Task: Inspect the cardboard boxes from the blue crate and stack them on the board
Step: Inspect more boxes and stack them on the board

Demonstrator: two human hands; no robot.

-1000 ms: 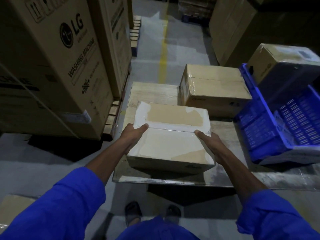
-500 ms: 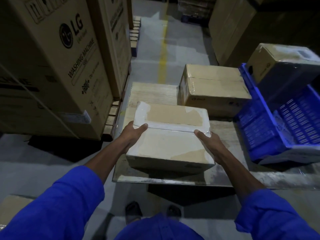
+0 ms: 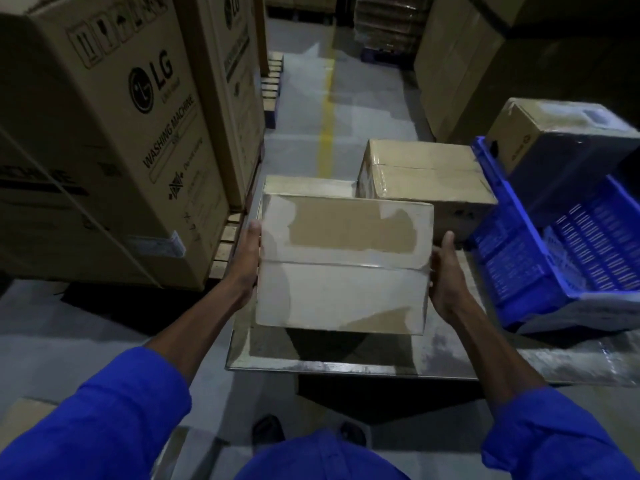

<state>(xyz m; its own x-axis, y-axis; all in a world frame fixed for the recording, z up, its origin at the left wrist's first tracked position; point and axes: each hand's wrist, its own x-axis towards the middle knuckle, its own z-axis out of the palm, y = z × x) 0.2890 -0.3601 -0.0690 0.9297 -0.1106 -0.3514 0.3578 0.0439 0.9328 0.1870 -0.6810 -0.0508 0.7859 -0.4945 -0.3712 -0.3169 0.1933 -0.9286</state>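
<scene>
Now we have lifted the pale taped cardboard box point(image 3: 343, 265) at frame centre off the board point(image 3: 446, 351); left hand point(image 3: 247, 258) and right hand point(image 3: 445, 275) grip its ends, likely for inspection.

Dim warehouse aisle between stacked cartons

A grey concrete floor point(image 3: 363, 109) runs ahead with a yellow painted line point(image 3: 325, 133) down it. Tall LG washing-machine cartons point(image 3: 131, 143) stand on wooden pallets point(image 3: 227, 244) on the left; more large brown cartons point(image 3: 453, 71) rise on the right. Wrapped goods point(image 3: 384, 19) sit far back. Light is low and bluish.
</scene>
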